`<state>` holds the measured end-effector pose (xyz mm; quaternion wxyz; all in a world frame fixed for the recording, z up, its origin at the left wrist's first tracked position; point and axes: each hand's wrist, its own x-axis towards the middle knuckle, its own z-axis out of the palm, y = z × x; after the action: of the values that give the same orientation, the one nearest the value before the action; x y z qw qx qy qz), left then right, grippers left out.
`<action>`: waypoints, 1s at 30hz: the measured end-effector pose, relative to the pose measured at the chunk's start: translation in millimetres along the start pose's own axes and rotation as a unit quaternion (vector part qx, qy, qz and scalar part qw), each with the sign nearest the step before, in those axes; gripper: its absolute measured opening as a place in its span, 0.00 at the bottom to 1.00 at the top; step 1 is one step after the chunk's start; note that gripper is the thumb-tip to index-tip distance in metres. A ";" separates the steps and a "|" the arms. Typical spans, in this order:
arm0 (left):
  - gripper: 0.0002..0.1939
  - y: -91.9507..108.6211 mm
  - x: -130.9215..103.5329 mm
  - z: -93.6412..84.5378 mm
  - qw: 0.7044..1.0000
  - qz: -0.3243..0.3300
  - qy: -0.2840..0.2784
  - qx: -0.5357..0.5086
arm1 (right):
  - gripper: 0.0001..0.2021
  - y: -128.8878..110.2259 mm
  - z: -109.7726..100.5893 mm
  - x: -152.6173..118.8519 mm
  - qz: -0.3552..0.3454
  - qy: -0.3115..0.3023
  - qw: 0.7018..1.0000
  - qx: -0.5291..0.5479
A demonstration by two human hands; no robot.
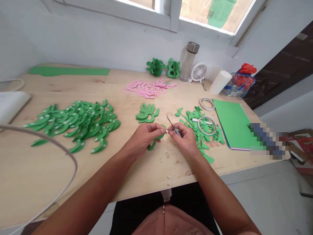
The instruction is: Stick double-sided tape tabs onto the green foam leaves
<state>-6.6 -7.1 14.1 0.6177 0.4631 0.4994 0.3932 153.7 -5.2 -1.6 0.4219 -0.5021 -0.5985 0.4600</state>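
My left hand [146, 137] pinches a curved green paper piece [152, 145], with a small white bit at its edge between the fingertips of both hands. In my right hand [184, 137] are thin metal tweezers [173, 123], points slanting up and left, while its thumb and finger meet near the white bit. Just beyond my left hand lies a fanned stack of green cutouts [147, 112]. A large pile of curved green pieces with white tabs [83, 119] spreads on the left. Green scraps [195, 117] lie beside my right hand.
Pink cutouts [146, 88] lie farther back, before two green paper shapes [156, 67]. A bottle [188, 62], small fan [199, 71] and white roll [220, 83] stand behind. Tape rings [207, 104] and green sheets [232, 120] are right. A cable [73, 160] curves at left.
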 end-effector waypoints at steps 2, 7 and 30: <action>0.10 0.4 -0.1 0.3 1.000 0.001 0.007 0.007 | 0.05 -1.1 -0.2 0.2 -0.001 0.000 1.000 -0.001; 0.10 1.8 -0.9 1.9 1.000 0.009 0.013 0.016 | 0.06 -1.2 -0.6 1.5 -0.009 0.001 1.000 -0.003; 0.10 5.2 -6.1 7.2 0.997 0.041 0.030 0.058 | 0.06 1.0 -0.3 2.3 -0.008 -0.003 1.000 -0.014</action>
<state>-0.8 -12.9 21.2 0.5579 0.5062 0.5200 0.4027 153.9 -2.8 -2.4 0.4168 -0.5014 -0.6103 0.4499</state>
